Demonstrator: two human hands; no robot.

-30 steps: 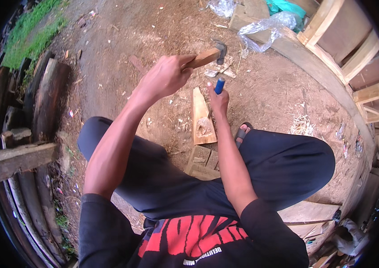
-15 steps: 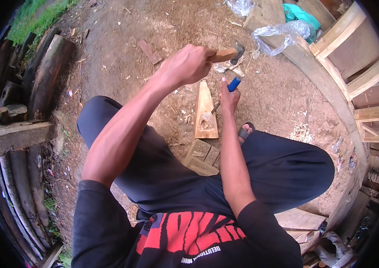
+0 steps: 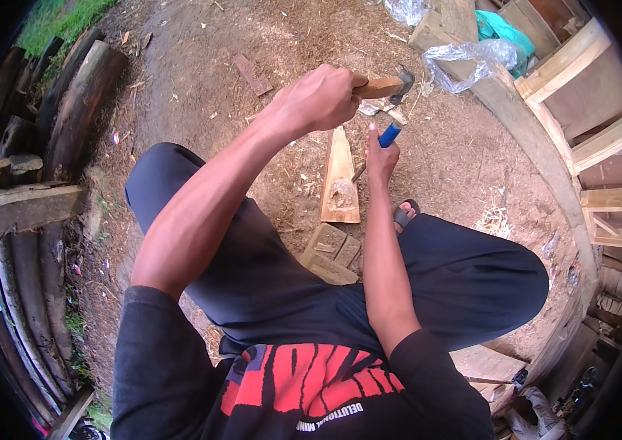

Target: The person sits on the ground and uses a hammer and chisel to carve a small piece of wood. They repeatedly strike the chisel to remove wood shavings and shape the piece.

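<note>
Facing board, hollow at wide end, between our knees. Our right hand wrapped around blue-handled chisel, shaft slanting toward hollow. Our left hand clenched on hammer, head near chisel's handle. Block near board.

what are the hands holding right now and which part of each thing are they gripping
The left hand holds a hammer by its wooden handle; the right hand holds a chisel by its blue handle.
</note>
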